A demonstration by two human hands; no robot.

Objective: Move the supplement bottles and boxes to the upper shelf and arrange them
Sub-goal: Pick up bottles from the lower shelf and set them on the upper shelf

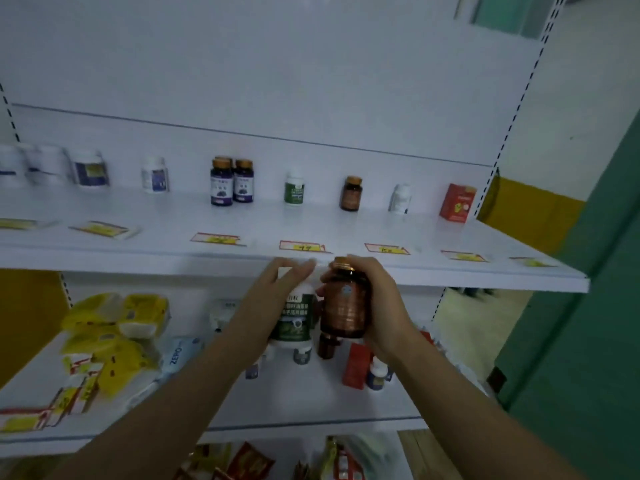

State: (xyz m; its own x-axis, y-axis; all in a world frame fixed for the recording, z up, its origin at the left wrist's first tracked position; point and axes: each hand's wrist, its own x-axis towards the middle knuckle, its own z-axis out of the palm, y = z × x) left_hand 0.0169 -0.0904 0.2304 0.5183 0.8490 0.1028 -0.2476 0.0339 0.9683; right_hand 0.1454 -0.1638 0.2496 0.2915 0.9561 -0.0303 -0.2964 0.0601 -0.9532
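Just above left hand (273,299), gripping green-label bottle (294,318), and right hand (381,306), gripping amber bottle (343,306): upper shelf (311,220) lip. Raise both clear of it, set upright, labels forward.

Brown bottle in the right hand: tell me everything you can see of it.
The brown bottle seems translucent amber plastic or glass, with a gold cap and a pale round mark on its side. It is held upright in the air, its cap at the upper shelf's front edge. The right hand curls round it; a green-labelled white bottle in the left hand is beside it.
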